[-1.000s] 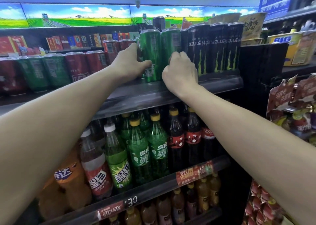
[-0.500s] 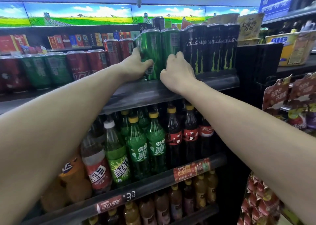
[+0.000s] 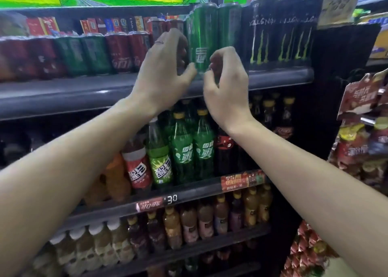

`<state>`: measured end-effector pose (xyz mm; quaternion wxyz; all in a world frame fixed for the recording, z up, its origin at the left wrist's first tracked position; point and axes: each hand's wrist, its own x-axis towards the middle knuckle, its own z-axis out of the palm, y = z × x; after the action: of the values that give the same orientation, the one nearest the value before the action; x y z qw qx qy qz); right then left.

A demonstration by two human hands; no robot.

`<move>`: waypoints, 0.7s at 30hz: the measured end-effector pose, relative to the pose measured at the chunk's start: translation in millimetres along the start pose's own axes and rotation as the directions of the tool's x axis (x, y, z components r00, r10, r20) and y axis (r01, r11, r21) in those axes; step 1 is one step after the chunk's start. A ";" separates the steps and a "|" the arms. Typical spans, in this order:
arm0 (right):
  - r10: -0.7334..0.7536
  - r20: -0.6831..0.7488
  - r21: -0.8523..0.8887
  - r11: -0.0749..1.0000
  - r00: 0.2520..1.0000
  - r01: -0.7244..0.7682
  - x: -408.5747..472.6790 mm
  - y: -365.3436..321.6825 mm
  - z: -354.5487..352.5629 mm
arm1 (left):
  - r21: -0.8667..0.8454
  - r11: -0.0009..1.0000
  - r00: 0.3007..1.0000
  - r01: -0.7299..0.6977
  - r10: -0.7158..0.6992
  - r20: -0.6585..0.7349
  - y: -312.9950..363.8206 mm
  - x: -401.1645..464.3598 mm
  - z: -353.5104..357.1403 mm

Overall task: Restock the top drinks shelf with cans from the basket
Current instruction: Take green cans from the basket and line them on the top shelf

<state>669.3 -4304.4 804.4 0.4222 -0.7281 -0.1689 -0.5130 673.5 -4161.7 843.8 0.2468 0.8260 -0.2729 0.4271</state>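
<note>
Green can (image 3: 203, 39) stands upright at the top shelf (image 3: 63, 91) front edge, black cans at its 3 o'clock. Left hand (image 3: 161, 75) and right hand (image 3: 227, 81) flank it, each grip apart, holding nothing. Nudge it flush gently, label forward.

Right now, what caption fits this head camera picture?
Both hands flank a green can on the top shelf.
</note>
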 end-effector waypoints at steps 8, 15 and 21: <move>0.384 0.415 0.116 0.877 0.825 -0.466 -144.2 8.4 23.6 | -0.021 0.983 0.913 0.182 -0.161 0.376 -19.4 -188.7 29.0; 0.604 0.689 -0.243 0.713 0.401 -0.657 -335.5 32.7 48.0 | 0.205 0.851 0.516 0.484 -0.467 0.718 -63.0 -373.9 60.0; 0.681 0.729 -0.502 0.594 0.062 -0.629 -509.3 68.7 68.8 | 0.346 0.660 0.209 0.667 -0.612 0.763 -101.9 -540.0 94.9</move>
<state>545.3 -4195.1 312.9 0.4323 -0.8819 -0.0005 0.1882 532.4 -4018.6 323.6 0.2615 0.9500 -0.0020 -0.1706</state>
